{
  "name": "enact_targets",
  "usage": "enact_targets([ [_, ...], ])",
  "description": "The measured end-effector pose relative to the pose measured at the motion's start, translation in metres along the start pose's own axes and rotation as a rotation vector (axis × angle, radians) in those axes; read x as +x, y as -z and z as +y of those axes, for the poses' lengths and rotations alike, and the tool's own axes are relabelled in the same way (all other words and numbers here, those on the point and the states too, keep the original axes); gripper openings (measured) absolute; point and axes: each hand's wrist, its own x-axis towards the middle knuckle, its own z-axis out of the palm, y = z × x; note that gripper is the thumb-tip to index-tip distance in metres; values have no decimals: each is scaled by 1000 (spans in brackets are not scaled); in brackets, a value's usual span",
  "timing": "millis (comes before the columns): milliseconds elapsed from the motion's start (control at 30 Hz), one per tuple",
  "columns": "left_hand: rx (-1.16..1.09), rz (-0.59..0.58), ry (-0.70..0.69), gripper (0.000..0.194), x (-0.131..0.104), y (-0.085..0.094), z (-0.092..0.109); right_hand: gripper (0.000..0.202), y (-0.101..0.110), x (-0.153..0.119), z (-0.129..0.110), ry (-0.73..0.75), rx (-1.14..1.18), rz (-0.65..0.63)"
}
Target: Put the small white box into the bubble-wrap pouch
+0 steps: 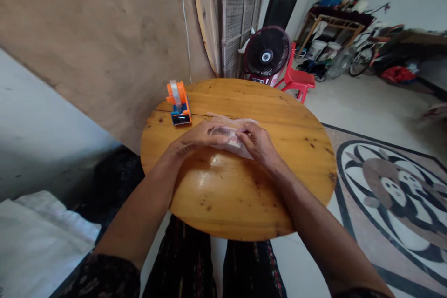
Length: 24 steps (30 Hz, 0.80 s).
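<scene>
A translucent, pinkish plastic wrap [228,149] lies on the round wooden table [223,205], with a small dark and whitish item showing through it. My left hand [202,134] is closed around the left part of the wrapped item, thumb in front and fingers behind. At the right part, my right hand [256,140] pinches the wrap between thumb and fingertips. What exactly is inside the wrap is too blurred to tell.
An orange and blue tape dispenser [179,103] stands at the table's back left. Behind the table are a fan [267,53] and a red chair [298,77]. A wooden board leans along the left wall.
</scene>
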Motion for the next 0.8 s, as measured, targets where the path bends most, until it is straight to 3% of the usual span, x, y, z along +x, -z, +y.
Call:
enact_targets([
  [233, -41, 163, 99, 31, 7, -20, -6, 15, -3, 1, 3, 10, 9, -3],
  [433, 61, 268, 115, 20, 9, -24, -9, 18, 2, 2, 15, -52, 121, -65],
  [600, 50, 269, 104, 18, 10, -24, -10, 27, 12, 0, 24, -113, 182, -191],
  [800, 40, 253, 143, 21, 9, -25, -6, 21, 9, 0, 23, -127, 273, -117],
])
